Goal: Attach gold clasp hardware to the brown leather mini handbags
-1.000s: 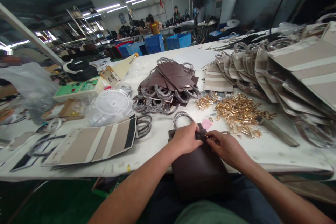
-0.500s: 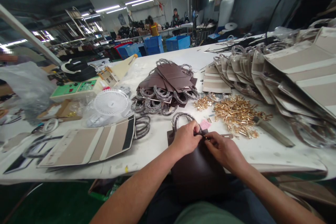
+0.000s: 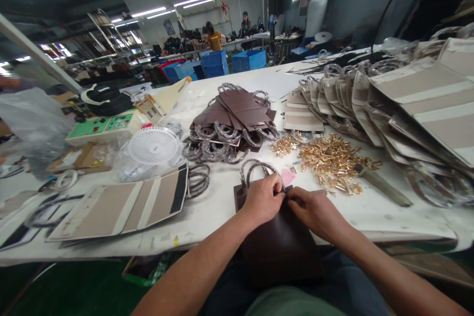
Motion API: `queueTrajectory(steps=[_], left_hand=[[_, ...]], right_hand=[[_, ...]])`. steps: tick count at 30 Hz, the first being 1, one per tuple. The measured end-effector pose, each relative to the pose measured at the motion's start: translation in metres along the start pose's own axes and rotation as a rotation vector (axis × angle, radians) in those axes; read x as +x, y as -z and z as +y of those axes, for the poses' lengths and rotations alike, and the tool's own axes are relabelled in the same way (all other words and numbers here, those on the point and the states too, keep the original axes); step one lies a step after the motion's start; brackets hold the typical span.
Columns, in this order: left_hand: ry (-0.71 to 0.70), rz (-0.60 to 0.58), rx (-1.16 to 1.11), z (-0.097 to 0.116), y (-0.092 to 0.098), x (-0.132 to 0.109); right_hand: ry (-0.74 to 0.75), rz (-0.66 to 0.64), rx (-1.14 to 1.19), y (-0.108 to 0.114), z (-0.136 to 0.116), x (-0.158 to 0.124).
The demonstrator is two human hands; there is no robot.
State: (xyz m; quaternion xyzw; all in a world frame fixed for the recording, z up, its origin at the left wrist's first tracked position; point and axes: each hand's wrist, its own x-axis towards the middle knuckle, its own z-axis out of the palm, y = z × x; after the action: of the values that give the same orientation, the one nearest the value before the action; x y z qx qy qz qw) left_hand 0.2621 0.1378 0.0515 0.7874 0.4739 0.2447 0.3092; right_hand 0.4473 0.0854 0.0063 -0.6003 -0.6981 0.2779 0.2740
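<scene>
A dark brown handbag [image 3: 277, 247] leans from the table edge toward my lap, its wrapped, looped handles [image 3: 261, 163] standing up at the top. My left hand [image 3: 264, 197] is closed in a pinch on the bag's top edge, by the foot of a handle. Right beside it, my right hand [image 3: 314, 210] is closed too, thumb and fingertips pressed together at the same edge. What those right fingertips hold is too small and hidden to make out. Just beyond the hands lies a pink paper slip [image 3: 288, 177].
Gold metal fittings [image 3: 329, 158] are heaped at the right, beside a dull bar-shaped tool [image 3: 385, 186]. Brown bags [image 3: 237, 113] are piled ahead. Beige panels with handles [image 3: 414, 94] stack at the right; another beige panel [image 3: 107, 205] and a white fan [image 3: 153, 145] lie left.
My fingers have shifted slightly at the handle's foot. The small gold glint by my right fingertips is now covered, and the handles stand a little further apart. The view has turned slightly.
</scene>
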Motion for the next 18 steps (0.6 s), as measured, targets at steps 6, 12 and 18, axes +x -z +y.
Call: queueTrajectory(steps=[6, 12, 18], left_hand=[[-0.037, -0.006, -0.004, 0.007, 0.002, -0.001], [-0.14, 0.013, 0.02, 0.011, 0.005, -0.002], [-0.125, -0.049, -0.004, 0.014, 0.018, -0.004]], right_hand=[[-0.029, -0.029, 0.106, 0.007, -0.003, 0.001], [-0.171, 0.021, 0.301, 0.012, -0.008, 0.008], [-0.17, -0.166, 0.259, 0.039, 0.005, 0.014]])
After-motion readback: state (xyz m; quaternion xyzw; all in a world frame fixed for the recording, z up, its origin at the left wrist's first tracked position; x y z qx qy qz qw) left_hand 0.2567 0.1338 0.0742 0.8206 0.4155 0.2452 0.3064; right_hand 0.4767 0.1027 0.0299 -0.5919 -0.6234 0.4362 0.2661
